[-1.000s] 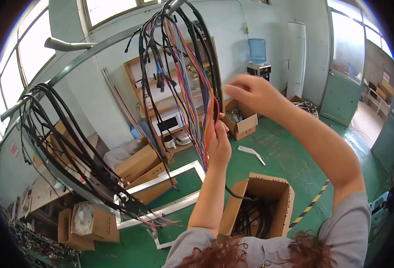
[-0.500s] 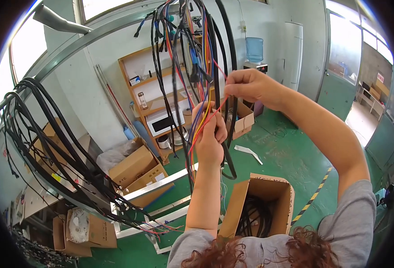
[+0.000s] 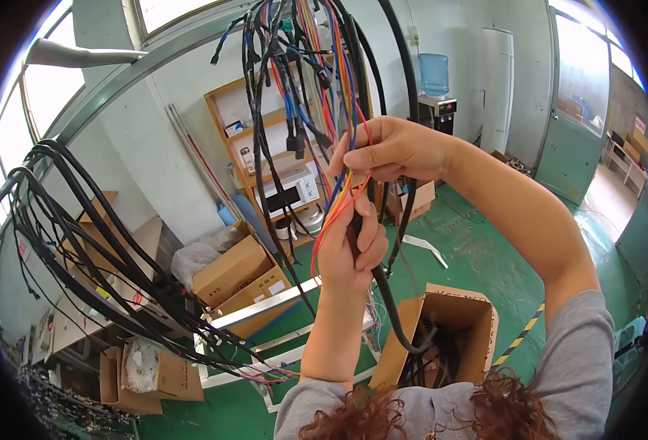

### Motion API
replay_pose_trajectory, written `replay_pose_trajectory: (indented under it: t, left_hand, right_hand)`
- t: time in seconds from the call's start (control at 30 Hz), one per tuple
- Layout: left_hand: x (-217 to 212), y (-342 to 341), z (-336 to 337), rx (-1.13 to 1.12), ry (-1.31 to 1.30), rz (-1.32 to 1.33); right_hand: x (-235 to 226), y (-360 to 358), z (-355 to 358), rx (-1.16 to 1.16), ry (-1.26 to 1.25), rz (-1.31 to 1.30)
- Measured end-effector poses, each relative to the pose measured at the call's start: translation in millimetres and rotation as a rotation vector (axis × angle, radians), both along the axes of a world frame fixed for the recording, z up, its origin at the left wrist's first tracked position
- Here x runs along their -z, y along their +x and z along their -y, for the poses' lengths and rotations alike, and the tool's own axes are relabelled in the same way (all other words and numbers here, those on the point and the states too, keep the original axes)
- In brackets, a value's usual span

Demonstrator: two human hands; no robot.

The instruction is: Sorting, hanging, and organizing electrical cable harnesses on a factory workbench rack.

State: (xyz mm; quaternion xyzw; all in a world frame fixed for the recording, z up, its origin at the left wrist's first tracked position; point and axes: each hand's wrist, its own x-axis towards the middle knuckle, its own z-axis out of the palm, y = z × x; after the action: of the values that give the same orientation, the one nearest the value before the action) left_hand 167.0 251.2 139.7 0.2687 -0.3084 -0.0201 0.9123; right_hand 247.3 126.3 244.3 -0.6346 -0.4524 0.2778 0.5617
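A wiring harness [image 3: 254, 95] hangs in front of me, with black sleeved branches, small connectors and loose coloured wires. Low on the bundle, my left hand [image 3: 347, 246] is closed around its thick black cable [image 3: 388, 304], which curves down below the fingers. Red, yellow and blue wires [image 3: 333, 213] pass over this hand and bend back at its thumb side. Just above, my right hand [image 3: 401, 150] pinches coloured wires between thumb and fingers, close to the left fingertips. A red wire loops beside the right fingers. Which wires lie inside each grip is partly hidden.
More black cables [image 3: 82, 198] hang from a metal rail [image 3: 104, 99] at left. An open carton [image 3: 493, 323] holding black cable stands below. White metal frame bars [image 3: 265, 304], a wooden shelf [image 3: 214, 125] and a water dispenser [image 3: 438, 106] are farther off.
My right hand has moved left and down, from drawing out a red wire to gripping the bundle just above my left hand. The view has shifted slightly.
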Motion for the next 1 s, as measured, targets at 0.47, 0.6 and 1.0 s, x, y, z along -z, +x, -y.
replay_pose_trajectory:
  t: [0.47,0.6,1.0]
  left_hand:
    - [-3,11,-28,-0.383,0.084,0.181]
    - [-3,14,-37,-0.663,0.219,0.136]
    - [-13,-9,-51,-0.612,0.312,0.121]
  right_hand:
    - [21,7,98,0.634,-0.177,0.276]
    - [57,7,148,0.780,-0.314,0.629]
    - [268,-38,339,1.163,-0.853,0.566]
